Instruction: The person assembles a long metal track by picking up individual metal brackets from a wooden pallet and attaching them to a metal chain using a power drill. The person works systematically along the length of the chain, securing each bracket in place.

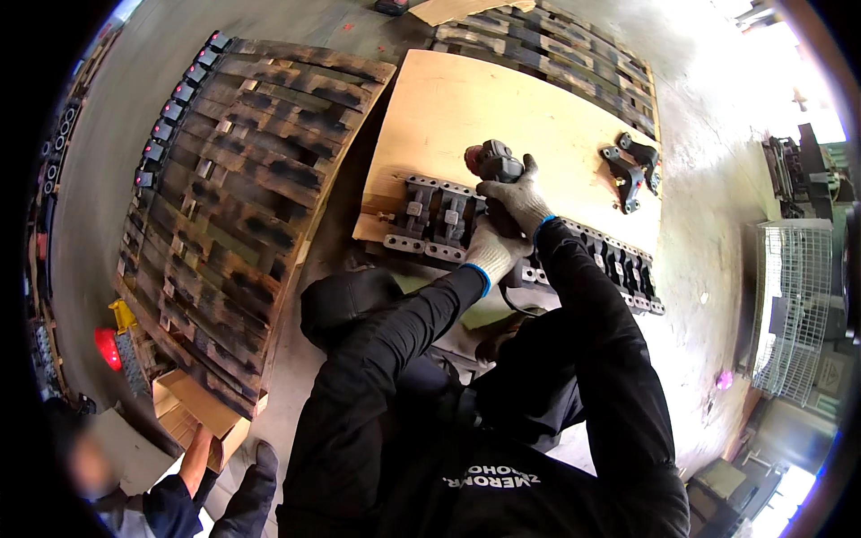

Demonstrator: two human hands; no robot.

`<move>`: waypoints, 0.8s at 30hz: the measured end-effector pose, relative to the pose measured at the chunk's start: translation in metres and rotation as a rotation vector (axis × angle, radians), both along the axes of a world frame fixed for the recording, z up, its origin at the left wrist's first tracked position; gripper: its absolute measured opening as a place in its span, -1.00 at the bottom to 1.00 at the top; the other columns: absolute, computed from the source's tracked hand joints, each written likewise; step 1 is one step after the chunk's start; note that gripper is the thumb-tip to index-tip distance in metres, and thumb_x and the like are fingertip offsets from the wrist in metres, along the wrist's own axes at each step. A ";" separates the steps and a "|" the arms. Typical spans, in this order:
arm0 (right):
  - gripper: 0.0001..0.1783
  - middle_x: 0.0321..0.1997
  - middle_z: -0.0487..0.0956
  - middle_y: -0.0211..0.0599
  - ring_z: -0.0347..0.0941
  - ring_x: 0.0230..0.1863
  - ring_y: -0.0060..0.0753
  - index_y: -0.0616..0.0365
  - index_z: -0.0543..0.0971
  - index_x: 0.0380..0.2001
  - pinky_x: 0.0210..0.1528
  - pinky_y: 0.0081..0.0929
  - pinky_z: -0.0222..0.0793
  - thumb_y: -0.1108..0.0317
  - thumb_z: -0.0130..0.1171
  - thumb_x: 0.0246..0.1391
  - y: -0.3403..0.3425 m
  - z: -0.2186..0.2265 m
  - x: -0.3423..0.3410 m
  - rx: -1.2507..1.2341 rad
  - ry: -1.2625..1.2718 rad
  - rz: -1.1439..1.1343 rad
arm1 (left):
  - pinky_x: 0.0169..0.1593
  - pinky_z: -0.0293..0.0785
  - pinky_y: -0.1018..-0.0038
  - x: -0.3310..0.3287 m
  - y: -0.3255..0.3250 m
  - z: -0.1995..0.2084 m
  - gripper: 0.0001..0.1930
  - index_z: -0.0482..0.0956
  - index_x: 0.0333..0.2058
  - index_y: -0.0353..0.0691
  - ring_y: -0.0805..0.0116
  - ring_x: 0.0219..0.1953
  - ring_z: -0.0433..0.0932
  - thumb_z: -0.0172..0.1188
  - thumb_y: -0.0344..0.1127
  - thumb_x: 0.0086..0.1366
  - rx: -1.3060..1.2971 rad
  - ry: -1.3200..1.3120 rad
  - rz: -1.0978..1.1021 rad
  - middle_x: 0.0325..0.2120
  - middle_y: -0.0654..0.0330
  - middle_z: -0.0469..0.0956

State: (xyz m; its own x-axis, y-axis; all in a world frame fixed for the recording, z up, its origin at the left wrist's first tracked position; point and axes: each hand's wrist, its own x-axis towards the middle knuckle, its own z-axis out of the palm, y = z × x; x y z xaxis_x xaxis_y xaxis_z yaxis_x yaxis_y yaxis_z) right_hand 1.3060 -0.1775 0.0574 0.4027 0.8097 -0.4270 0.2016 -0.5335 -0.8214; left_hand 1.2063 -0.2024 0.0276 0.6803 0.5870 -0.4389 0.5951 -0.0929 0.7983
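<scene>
My two hands, in pale knit gloves with blue cuffs, are close together over the near edge of a cardboard-covered pallet. My right hand (520, 199) is closed around a black hand-held power tool (499, 162) with a reddish round end; its exact kind is unclear. Just below, my left hand (496, 244) is closed at the tool's dark lower part, its fingers partly hidden. Beneath and beside my hands runs a row of dark metal brackets (454, 215) with holed flanges. The row continues right along the cardboard's near edge.
The cardboard sheet (484, 99) also bears a few black metal arms (625, 175) at its right. Left stands a stained wooden pallet (260, 152) with dark parts lined along its far side. A co-worker's hand (199, 448) reaches into a cardboard box (193, 403). Wire cages (794, 305) stand right.
</scene>
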 end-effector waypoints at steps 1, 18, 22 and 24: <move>0.46 0.31 0.41 0.18 0.42 0.28 0.01 0.31 -0.16 0.53 0.31 -0.21 0.40 0.18 0.63 -0.27 0.006 -0.004 -0.005 0.032 0.007 -0.008 | 0.39 0.24 0.21 0.002 0.002 0.000 -0.31 0.36 0.26 -0.21 0.10 0.30 0.42 0.26 -0.01 0.22 0.133 0.086 -0.066 0.24 0.09 0.52; 0.30 0.23 0.47 0.20 0.45 0.26 0.03 0.42 -0.05 0.43 0.32 -0.20 0.39 0.23 0.57 -0.25 0.044 -0.016 -0.058 -0.091 -0.219 0.116 | 0.09 0.51 0.34 -0.059 0.004 0.002 -0.55 0.37 0.08 -0.32 0.19 0.00 0.58 0.30 -0.39 0.27 -0.691 -0.522 0.596 0.00 0.05 0.60; 0.19 0.17 0.51 0.22 0.50 0.21 0.06 0.47 0.07 0.36 0.30 -0.20 0.40 0.12 0.54 -0.18 0.049 -0.036 -0.069 -0.050 -0.315 0.152 | 0.14 0.56 0.29 -0.031 -0.004 -0.085 -0.21 0.20 0.25 -0.33 0.09 0.09 0.61 0.47 -0.26 0.16 -0.397 -0.430 0.583 0.08 -0.06 0.59; 0.16 0.16 0.53 0.22 0.52 0.19 0.05 0.48 0.10 0.34 0.28 -0.19 0.41 0.08 0.53 -0.16 0.053 -0.041 -0.081 -0.073 -0.403 0.212 | 0.15 0.55 0.27 -0.037 0.000 -0.099 -0.21 0.21 0.24 -0.33 0.10 0.10 0.60 0.47 -0.24 0.16 -0.180 -0.290 0.430 0.09 -0.04 0.59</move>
State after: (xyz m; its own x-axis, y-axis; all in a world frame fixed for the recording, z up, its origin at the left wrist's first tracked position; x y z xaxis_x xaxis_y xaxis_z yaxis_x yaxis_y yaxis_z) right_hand 1.2253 -0.1247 0.0159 0.3769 0.8656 -0.3295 0.6079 -0.4996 -0.6171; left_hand 1.1695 -0.2019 -0.0715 0.5037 0.7717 -0.3881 0.3020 0.2636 0.9161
